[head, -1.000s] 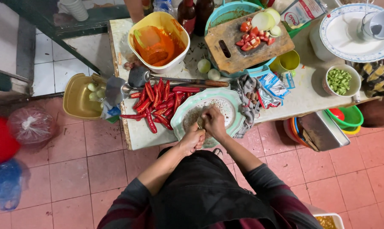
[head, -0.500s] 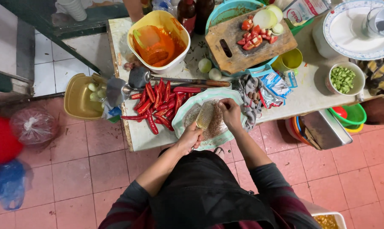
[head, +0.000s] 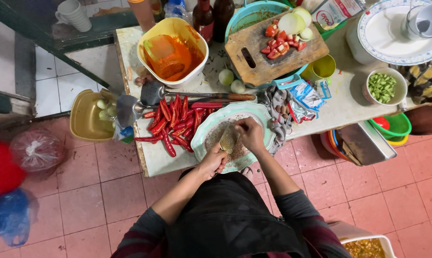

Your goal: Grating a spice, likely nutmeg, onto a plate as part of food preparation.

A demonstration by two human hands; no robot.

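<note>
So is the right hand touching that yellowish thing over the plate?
Touching. The head view shows the right hand gripping the top of the yellowish piece above the plate.

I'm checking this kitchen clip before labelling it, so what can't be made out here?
Head view only:
- Small tan, rough-skinned piece between left hand and right hand: fingers cover much of it; kind unclear.
- Pale green oval plate: hands hide its middle.
- White tub of orange food: cut off by bottom edge.

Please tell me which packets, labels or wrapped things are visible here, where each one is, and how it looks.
Sachets: right of the plate, flat, blue and white.
Carton: top edge, behind the cutting board, white with red.
Bottles: top centre, dark, labels too dim to describe.
Tied bag: floor at left, clear plastic.
</note>
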